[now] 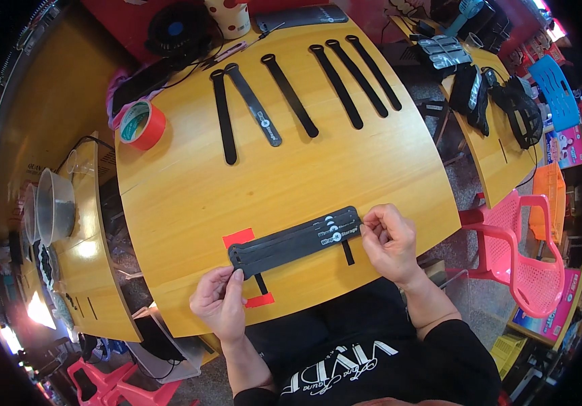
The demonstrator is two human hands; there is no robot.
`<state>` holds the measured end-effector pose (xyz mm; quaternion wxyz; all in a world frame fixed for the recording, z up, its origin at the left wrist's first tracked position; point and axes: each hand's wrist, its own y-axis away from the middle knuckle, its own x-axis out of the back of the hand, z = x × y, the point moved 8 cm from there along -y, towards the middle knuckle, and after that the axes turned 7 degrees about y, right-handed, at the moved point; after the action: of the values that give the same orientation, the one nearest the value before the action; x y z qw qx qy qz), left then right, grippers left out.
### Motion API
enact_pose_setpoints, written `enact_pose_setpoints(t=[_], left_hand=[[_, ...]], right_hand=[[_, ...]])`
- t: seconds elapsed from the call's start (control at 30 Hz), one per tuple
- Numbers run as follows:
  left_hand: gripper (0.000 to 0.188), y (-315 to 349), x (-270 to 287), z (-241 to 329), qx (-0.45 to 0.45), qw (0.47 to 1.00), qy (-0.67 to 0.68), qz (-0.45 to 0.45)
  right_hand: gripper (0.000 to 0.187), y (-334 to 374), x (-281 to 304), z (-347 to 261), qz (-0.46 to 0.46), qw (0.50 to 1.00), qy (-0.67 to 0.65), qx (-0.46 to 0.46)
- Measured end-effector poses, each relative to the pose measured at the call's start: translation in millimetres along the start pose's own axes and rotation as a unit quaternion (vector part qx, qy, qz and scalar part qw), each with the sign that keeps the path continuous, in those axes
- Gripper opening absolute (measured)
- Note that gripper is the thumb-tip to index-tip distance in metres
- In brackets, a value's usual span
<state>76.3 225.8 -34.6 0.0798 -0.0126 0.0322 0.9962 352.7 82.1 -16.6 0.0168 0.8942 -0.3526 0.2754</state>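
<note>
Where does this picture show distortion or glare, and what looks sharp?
Head view: the edges of the yellow table bow outward; head view: glare whitens part of the left side table; head view: the dark strap bundle looks fairly sharp.

I could not count the straps in the dark stack (291,242), whose layers overlapped. It covered part of a red patch (239,237) and the far parts of two black strips (349,254). How far the left hand (220,298) reached beneath it, I couldn't tell. My view's far edge cropped a spotted container (230,20).
</note>
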Motion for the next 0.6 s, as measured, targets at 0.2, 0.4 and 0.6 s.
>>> enact_pose_setpoints(t=[0.2,0.4,0.6], left_hand=[[0.009,-0.2,-1.4,0.4,0.004,1.0,-0.01,0.004],[0.009,-0.3,0.6,-0.8,-0.003,1.0,-0.026,0.002],[0.009,-0.5,-0.3,0.5,-0.001,1.0,-0.025,0.003]], right_hand=[[0.018,-2.1,1.2,-6.2,0.006,1.0,0.027,0.01],[0.018,-2.8,-0.1,-7.0,0.007,0.999,0.04,0.017],[0.018,-2.6,-1.1,-5.8,0.016,0.999,0.027,0.012]])
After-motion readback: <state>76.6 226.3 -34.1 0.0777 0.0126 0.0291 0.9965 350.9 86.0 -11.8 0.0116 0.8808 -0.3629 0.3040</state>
